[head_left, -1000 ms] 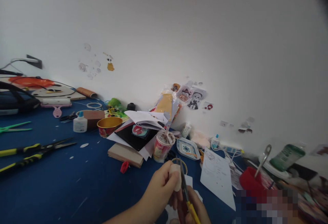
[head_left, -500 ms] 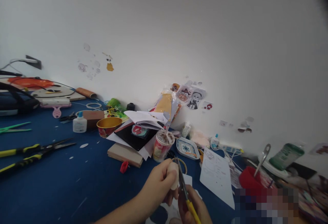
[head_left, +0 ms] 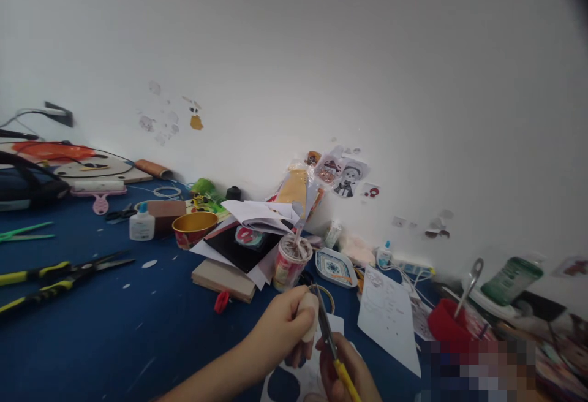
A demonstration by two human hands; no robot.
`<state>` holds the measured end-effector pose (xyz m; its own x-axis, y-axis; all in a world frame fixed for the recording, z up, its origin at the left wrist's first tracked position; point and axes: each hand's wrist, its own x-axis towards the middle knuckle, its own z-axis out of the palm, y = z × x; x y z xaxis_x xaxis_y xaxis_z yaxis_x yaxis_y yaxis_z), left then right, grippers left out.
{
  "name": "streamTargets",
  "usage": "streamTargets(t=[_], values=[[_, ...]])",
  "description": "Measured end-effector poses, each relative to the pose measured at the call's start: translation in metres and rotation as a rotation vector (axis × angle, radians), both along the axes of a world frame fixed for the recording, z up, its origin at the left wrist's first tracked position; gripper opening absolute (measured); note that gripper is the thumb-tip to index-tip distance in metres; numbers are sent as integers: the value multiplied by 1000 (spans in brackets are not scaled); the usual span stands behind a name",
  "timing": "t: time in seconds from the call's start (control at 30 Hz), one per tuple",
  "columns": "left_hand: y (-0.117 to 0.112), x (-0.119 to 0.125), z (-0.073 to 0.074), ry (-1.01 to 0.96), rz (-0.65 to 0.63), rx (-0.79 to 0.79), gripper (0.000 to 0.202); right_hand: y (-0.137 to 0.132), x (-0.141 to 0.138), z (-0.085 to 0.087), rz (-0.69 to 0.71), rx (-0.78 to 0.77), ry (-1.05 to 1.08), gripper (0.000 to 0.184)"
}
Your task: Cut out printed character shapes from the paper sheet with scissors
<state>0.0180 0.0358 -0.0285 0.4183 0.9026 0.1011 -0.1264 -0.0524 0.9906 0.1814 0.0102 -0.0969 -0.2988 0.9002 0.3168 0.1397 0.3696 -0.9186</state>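
A small rounded piece of pale paper (head_left: 310, 317) is pinched between the thumb and fingers of my left hand (head_left: 287, 319). In my right hand (head_left: 356, 362) is a pair of scissors (head_left: 326, 327) with yellow handles, its blades pointing up and away from me. The blades stand beside the right edge of the piece; whether they touch it I cannot tell. Below both hands lies a white sheet (head_left: 301, 377) with a dark round area, partly hidden by the hands.
A drink cup (head_left: 288, 267) with a straw stands ahead of my hands, near a patterned tray (head_left: 336, 267). Yellow-black pliers (head_left: 68, 276), a glue bottle (head_left: 142, 225) and a gold-lined bowl (head_left: 195, 227) sit leftward. To the right are a printed sheet (head_left: 388, 316) and red container (head_left: 448, 319).
My left hand has shifted slightly with the pale paper piece, and more of the dark round area on the sheet below shows. The scissors remain in almost the same place.
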Motion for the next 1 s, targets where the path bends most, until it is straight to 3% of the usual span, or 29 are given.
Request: streamTargets(t=[0.33,0.53,1.0], values=[[6,0,-5,8,-2,-22,8,1,4,2,-18,-53,-41,54],[8,0,-7,14,0,-13,6,-1,3,10,-52,10,-141,49],[12,1,-10,45,3,-25,14,-2,3,20,-52,-3,-257,57]])
